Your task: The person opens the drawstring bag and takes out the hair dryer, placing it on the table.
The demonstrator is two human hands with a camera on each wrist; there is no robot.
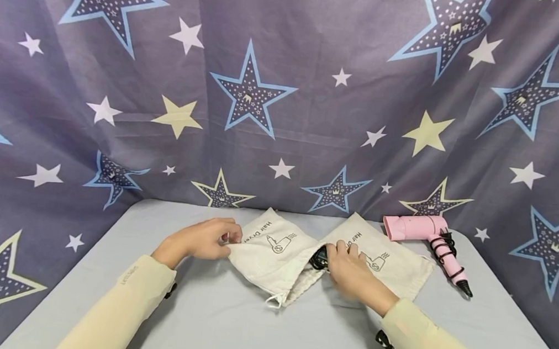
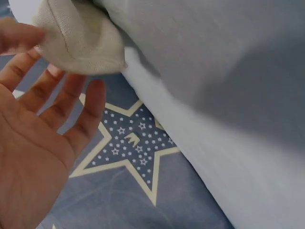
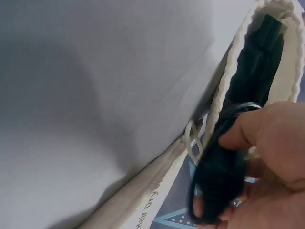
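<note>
A cream cloth drawstring bag [image 1: 259,264], printed "Hair Dryer", lies mid-table with its mouth spread toward the right. My left hand [image 1: 211,238] pinches its closed left end; in the left wrist view the thumb lies over the cloth [image 2: 88,45] and the other fingers extend behind it. With my right hand [image 1: 353,272] I grip the handle of a dark hair dryer [image 3: 255,71], a black cord wound round it. The dryer's far part lies inside the bag's mouth, while the handle end sticks out. White drawstring loops [image 3: 193,138] hang at the opening.
A second cream bag [image 1: 408,271] with the same print lies flat behind and right of my right hand. Beyond it, a pink hair dryer [image 1: 417,228] with a wound black cord rests near the table's back right corner. A star-patterned curtain [image 1: 314,116] hangs behind the grey table [image 1: 226,330].
</note>
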